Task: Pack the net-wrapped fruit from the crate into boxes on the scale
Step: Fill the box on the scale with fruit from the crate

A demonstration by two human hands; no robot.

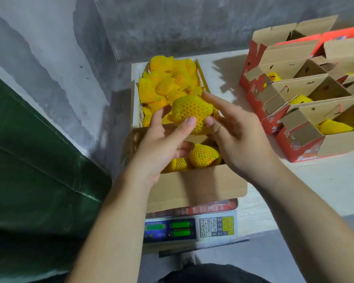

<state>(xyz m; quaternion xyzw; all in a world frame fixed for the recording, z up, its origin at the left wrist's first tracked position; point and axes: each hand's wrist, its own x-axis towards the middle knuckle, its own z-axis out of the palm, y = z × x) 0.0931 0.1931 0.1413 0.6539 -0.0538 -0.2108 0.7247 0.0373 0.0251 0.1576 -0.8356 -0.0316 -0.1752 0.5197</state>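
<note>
A fruit in yellow foam net is held above the open cardboard box that stands on the scale. My left hand grips it from the left with thumb and fingers curled round it. My right hand touches its right side, thumb under it and fingers stretched along the top. Inside the box lie other net-wrapped fruits. Behind the box, the yellow crate holds several more wrapped fruits.
To the right on the white table stand several open red-and-brown boxes with raised flaps, some holding wrapped fruit. A grey wall rises behind; a green panel fills the left. The scale's display and keypad face me.
</note>
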